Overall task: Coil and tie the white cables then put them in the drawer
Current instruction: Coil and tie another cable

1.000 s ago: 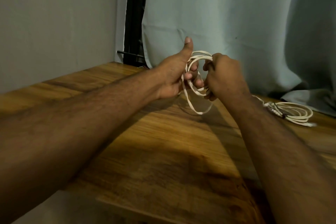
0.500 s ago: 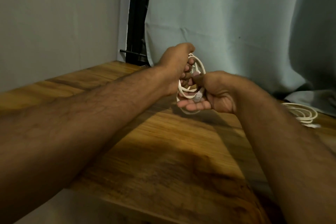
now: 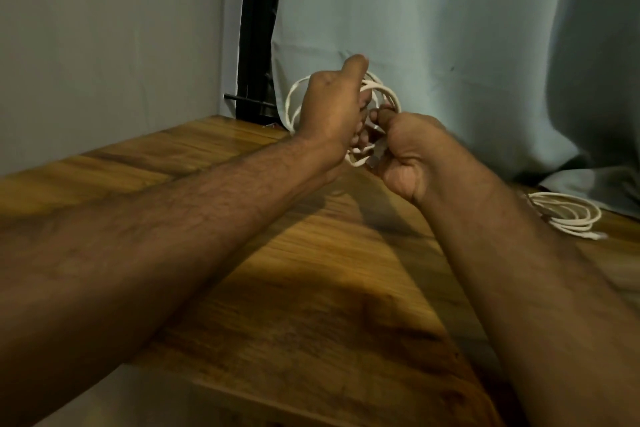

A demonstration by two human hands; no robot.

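Behind your raised arms hangs a pale grey-blue curtain (image 3: pixel 450 45), and below them stretches the brown wood-grain tabletop (image 3: pixel 311 288). Your left hand (image 3: pixel 332 111) is curled tight around the thin white coiled cable (image 3: pixel 389 94), held up above the table with its loops showing on both sides of your fist, while your right hand (image 3: pixel 408 149), touching it, pinches the cable's end against the coil. Well apart to your right, a second loosely coiled white cable (image 3: pixel 568 215) lies on the tabletop near the curtain's hem.
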